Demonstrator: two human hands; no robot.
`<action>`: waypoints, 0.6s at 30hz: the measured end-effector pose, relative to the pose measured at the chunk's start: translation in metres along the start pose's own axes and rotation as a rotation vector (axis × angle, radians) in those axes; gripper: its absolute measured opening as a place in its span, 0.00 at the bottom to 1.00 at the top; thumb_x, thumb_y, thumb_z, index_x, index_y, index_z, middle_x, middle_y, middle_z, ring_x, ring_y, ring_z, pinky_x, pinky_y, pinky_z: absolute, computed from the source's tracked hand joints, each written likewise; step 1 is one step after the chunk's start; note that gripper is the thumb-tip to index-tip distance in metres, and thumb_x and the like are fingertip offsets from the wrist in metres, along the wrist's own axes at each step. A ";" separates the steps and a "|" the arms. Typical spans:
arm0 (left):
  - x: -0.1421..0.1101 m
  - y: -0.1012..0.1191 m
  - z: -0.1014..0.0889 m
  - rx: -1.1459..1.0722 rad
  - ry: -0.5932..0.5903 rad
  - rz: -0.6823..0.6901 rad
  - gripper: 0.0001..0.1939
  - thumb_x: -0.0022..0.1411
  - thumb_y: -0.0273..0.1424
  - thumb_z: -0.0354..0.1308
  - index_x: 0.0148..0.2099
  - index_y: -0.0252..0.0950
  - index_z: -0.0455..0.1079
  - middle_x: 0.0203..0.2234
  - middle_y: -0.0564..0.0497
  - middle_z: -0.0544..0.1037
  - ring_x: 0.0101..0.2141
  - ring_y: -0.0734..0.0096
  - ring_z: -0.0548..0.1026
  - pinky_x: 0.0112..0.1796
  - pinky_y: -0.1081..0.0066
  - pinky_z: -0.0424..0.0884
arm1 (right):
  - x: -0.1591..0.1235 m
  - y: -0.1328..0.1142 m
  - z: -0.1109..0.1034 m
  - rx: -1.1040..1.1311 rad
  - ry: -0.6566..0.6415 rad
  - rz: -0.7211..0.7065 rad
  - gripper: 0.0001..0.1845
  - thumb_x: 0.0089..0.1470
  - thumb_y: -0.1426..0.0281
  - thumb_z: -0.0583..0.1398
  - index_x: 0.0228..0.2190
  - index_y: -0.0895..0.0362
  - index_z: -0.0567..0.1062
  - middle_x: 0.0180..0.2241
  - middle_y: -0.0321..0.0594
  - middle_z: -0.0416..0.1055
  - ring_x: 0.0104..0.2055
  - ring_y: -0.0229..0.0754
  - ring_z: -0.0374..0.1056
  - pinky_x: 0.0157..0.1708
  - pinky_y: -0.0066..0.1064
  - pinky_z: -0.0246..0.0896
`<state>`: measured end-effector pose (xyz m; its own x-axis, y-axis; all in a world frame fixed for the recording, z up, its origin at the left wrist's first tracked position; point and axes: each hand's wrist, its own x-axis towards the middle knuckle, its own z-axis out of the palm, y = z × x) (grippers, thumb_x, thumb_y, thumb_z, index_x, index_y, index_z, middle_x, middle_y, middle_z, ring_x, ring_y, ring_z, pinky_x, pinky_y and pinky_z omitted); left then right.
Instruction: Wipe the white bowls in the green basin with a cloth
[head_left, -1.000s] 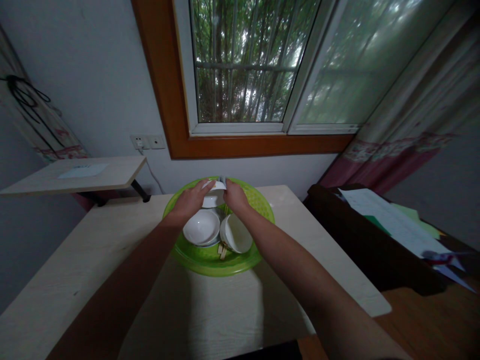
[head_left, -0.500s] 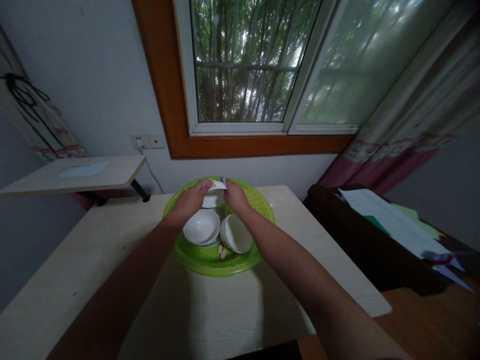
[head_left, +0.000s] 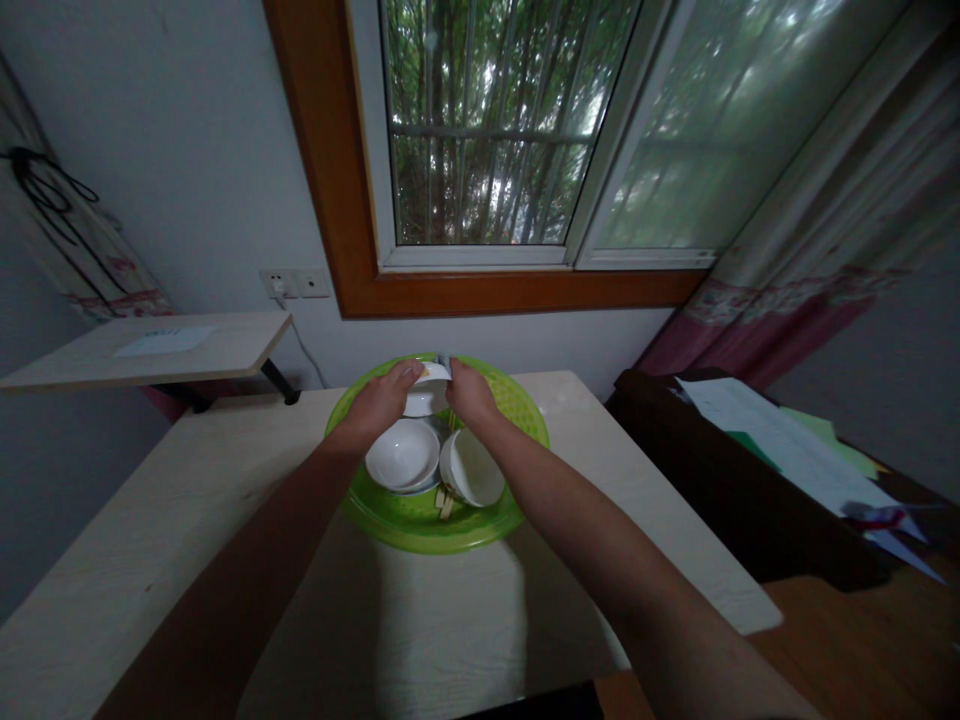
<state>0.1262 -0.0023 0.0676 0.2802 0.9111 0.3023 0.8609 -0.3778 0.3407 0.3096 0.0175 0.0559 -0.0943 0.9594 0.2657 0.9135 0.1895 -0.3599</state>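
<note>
My left hand (head_left: 384,402) is closed on the rim of a white bowl (head_left: 426,398), which it holds tilted over the far part of a round green plastic tray (head_left: 442,541). At the bowl's right edge is my right hand (head_left: 471,390), fingers curled down around a small grey cloth-like piece (head_left: 444,360) against the rim. Its fingertips are hidden. Nearer me in the tray sits another white bowl (head_left: 403,455), apparently stacked on something. To its right a white bowl (head_left: 478,470) leans on its side. Chopsticks (head_left: 445,504) lie between these bowls, partly covered.
The tray stands on a pale wooden table (head_left: 450,620) against the wall. A raised shelf (head_left: 150,350) with a paper on it is at left. Papers (head_left: 795,440) lie on dark furniture at right. Behind are a window (head_left: 502,130) and a wall socket (head_left: 294,284).
Both hands stay at the bowl in nearly the same place. The held bowl and the right hand have shifted very slightly; the other dishes have not moved.
</note>
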 end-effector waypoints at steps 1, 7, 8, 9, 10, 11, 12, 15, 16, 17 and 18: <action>0.001 -0.002 0.001 -0.014 0.000 0.025 0.24 0.75 0.31 0.42 0.66 0.46 0.67 0.64 0.51 0.72 0.58 0.64 0.73 0.59 0.65 0.67 | 0.000 0.000 0.000 0.000 0.004 -0.005 0.18 0.61 0.78 0.53 0.51 0.59 0.73 0.47 0.51 0.79 0.46 0.49 0.76 0.46 0.34 0.67; 0.004 -0.015 0.009 0.012 0.021 0.105 0.26 0.71 0.25 0.44 0.68 0.40 0.63 0.67 0.47 0.68 0.62 0.63 0.70 0.63 0.64 0.63 | 0.002 0.002 0.002 0.025 0.010 0.006 0.19 0.61 0.78 0.53 0.51 0.59 0.73 0.47 0.51 0.79 0.46 0.49 0.76 0.47 0.33 0.67; 0.005 -0.015 0.009 0.018 0.023 0.099 0.27 0.70 0.24 0.45 0.68 0.39 0.63 0.66 0.46 0.68 0.61 0.63 0.70 0.63 0.64 0.63 | 0.002 0.002 0.002 0.033 0.010 0.009 0.19 0.60 0.78 0.53 0.52 0.59 0.73 0.48 0.51 0.79 0.47 0.49 0.75 0.47 0.33 0.66; 0.005 -0.016 0.008 0.024 0.026 0.089 0.27 0.69 0.24 0.46 0.68 0.39 0.62 0.66 0.46 0.69 0.61 0.63 0.71 0.63 0.64 0.63 | 0.003 0.003 0.002 0.040 0.010 0.013 0.20 0.60 0.78 0.53 0.52 0.59 0.73 0.48 0.51 0.79 0.48 0.49 0.75 0.48 0.33 0.66; 0.005 -0.016 0.008 0.031 0.031 0.077 0.28 0.68 0.24 0.48 0.68 0.38 0.61 0.65 0.45 0.70 0.61 0.62 0.71 0.63 0.64 0.63 | 0.004 0.004 0.003 0.047 0.012 0.020 0.20 0.59 0.79 0.54 0.52 0.59 0.73 0.48 0.50 0.79 0.48 0.49 0.75 0.48 0.33 0.66; 0.005 -0.016 0.007 0.036 0.040 0.062 0.28 0.67 0.24 0.49 0.68 0.37 0.61 0.64 0.43 0.70 0.61 0.61 0.71 0.62 0.64 0.64 | 0.005 0.005 0.003 0.056 0.013 0.028 0.21 0.59 0.79 0.54 0.52 0.59 0.73 0.48 0.50 0.79 0.49 0.49 0.75 0.49 0.33 0.66; 0.005 -0.016 0.006 0.038 0.050 0.043 0.28 0.67 0.25 0.51 0.68 0.36 0.60 0.63 0.42 0.72 0.60 0.60 0.72 0.61 0.64 0.65 | 0.006 0.006 0.003 0.068 0.016 0.037 0.20 0.59 0.79 0.54 0.52 0.58 0.74 0.48 0.49 0.79 0.49 0.48 0.75 0.49 0.32 0.66; 0.007 -0.016 0.006 0.047 0.049 -0.030 0.23 0.68 0.29 0.52 0.64 0.36 0.62 0.56 0.40 0.77 0.53 0.58 0.77 0.54 0.63 0.70 | 0.008 0.008 0.004 0.116 0.028 0.070 0.18 0.61 0.77 0.54 0.50 0.58 0.75 0.48 0.48 0.79 0.50 0.48 0.75 0.49 0.31 0.66; 0.007 -0.016 0.005 0.057 0.033 -0.056 0.21 0.69 0.29 0.51 0.62 0.36 0.63 0.52 0.39 0.79 0.51 0.57 0.78 0.51 0.63 0.72 | 0.008 0.008 0.004 0.129 0.031 0.081 0.17 0.61 0.77 0.54 0.49 0.58 0.75 0.48 0.47 0.79 0.50 0.48 0.75 0.49 0.31 0.66; 0.008 -0.016 0.006 0.068 0.013 -0.080 0.18 0.69 0.30 0.50 0.60 0.36 0.64 0.49 0.39 0.80 0.49 0.57 0.79 0.49 0.64 0.72 | 0.009 0.008 0.004 0.138 0.033 0.088 0.17 0.62 0.76 0.54 0.49 0.58 0.75 0.47 0.47 0.79 0.50 0.48 0.75 0.48 0.31 0.67; 0.009 -0.016 0.006 0.077 -0.003 -0.100 0.17 0.70 0.30 0.49 0.59 0.36 0.65 0.48 0.39 0.81 0.48 0.57 0.80 0.48 0.64 0.73 | 0.009 0.008 0.004 0.143 0.032 0.091 0.16 0.62 0.76 0.54 0.49 0.57 0.75 0.47 0.47 0.79 0.50 0.48 0.75 0.48 0.31 0.67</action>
<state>0.1173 0.0124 0.0599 0.1929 0.9441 0.2674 0.9147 -0.2716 0.2992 0.3143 0.0282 0.0521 0.0008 0.9673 0.2535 0.8521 0.1320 -0.5064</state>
